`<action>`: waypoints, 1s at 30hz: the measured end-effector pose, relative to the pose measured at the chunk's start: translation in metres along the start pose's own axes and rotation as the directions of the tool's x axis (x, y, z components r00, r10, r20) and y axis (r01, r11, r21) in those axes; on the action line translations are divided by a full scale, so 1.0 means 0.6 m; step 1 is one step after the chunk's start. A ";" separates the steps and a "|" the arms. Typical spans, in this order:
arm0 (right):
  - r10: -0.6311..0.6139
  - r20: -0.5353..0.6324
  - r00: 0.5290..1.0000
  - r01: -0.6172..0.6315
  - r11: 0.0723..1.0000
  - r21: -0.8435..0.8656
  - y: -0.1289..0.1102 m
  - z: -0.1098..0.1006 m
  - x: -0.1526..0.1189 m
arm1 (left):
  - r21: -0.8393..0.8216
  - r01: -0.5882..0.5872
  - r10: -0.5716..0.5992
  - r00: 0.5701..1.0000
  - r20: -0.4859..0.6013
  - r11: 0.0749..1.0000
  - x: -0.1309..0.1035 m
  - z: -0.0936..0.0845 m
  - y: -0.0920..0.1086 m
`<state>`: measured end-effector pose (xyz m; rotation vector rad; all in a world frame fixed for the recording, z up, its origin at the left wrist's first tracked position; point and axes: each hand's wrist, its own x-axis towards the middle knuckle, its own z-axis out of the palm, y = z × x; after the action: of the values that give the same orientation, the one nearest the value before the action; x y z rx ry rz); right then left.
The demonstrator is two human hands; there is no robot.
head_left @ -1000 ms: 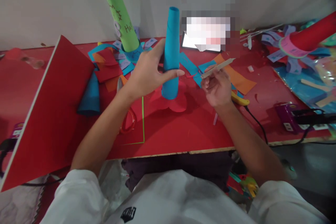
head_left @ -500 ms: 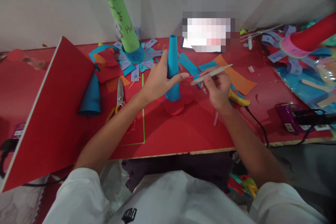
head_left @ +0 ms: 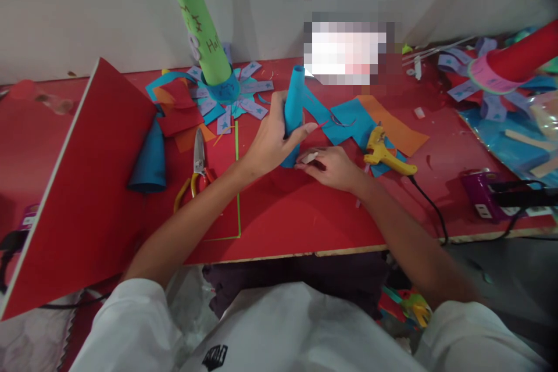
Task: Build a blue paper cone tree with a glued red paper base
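My left hand (head_left: 274, 139) is wrapped round a narrow blue paper cone (head_left: 295, 99), which stands nearly upright with its narrow end up. At the cone's lower edge is my right hand (head_left: 333, 167), its fingers closed on a pale flat stick (head_left: 310, 157), mostly hidden by the hand. A yellow glue gun (head_left: 383, 153) lies on blue and orange paper to the right of my right hand. Scissors (head_left: 199, 157) with yellow and red handles lie left of my left forearm.
A leaning red board (head_left: 82, 186) and a wider blue cone (head_left: 150, 160) are at the left. Behind stands a green paper tube (head_left: 203, 29) on a petalled base. Farther right are a red tube (head_left: 523, 55), a purple power box (head_left: 479, 195) and the glue gun's cord.
My right hand has moved left and down to the cone's base with the stick. The cone has shifted slightly right in my left hand, and the red rounded shape beneath it no longer shows.
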<state>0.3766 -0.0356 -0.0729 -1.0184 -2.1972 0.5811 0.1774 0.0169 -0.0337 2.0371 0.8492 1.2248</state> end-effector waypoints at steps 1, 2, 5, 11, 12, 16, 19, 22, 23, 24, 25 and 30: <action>-0.005 -0.015 1.000 0.005 1.000 0.005 0.000 0.000 0.000 | -0.001 -0.002 0.002 1.000 -0.001 1.000 0.000 0.000 -0.001; -0.015 -0.026 1.000 0.015 1.000 0.009 0.000 0.000 0.000 | -0.002 -0.008 0.008 1.000 -0.002 1.000 0.000 0.000 -0.003; -0.047 -0.015 0.999 0.047 0.999 0.000 -0.002 0.000 0.000 | -0.007 -0.031 0.031 0.999 -0.008 0.999 -0.001 0.001 -0.007; -0.052 0.006 0.999 0.052 0.999 0.007 -0.005 0.010 -0.002 | -0.024 -0.021 0.021 1.000 -0.013 0.999 -0.001 0.002 -0.007; -0.052 0.015 0.999 0.052 0.999 0.004 -0.006 0.013 -0.002 | -0.024 -0.021 0.021 1.000 -0.015 0.999 -0.001 0.002 -0.007; -0.032 0.030 0.999 0.032 0.999 0.016 -0.013 0.022 -0.002 | -0.037 -0.025 0.025 1.000 -0.005 0.999 -0.002 0.003 -0.005; -0.008 0.042 0.999 0.008 1.000 0.008 -0.016 0.015 -0.002 | -0.040 -0.023 0.024 1.000 0.007 0.999 -0.003 0.001 -0.004; 0.003 -0.016 1.000 -0.003 1.000 0.005 -0.009 -0.007 -0.004 | -0.067 -0.008 0.013 0.998 0.062 0.998 0.000 -0.004 -0.003; 0.010 -0.053 0.999 -0.011 1.000 -0.001 -0.005 -0.014 -0.004 | -0.089 -0.003 0.011 0.996 0.094 0.996 0.002 -0.006 -0.003; 0.018 -0.083 0.996 -0.019 1.000 -0.003 -0.001 -0.019 -0.005 | -0.111 0.001 0.013 0.992 0.126 0.994 0.003 -0.008 -0.003; 0.024 -0.096 0.995 -0.024 1.000 -0.002 0.004 -0.022 -0.005 | -0.129 0.004 0.016 0.988 0.154 0.992 0.005 -0.010 -0.004; 0.067 0.001 0.998 -0.066 0.997 -0.046 0.017 -0.013 0.000 | -0.121 0.013 0.011 0.980 0.197 0.993 0.007 -0.012 -0.008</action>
<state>0.3872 -0.0287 -0.0740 -1.1189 -2.1947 0.5641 0.1713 0.0244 -0.0321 2.0190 0.6647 1.0274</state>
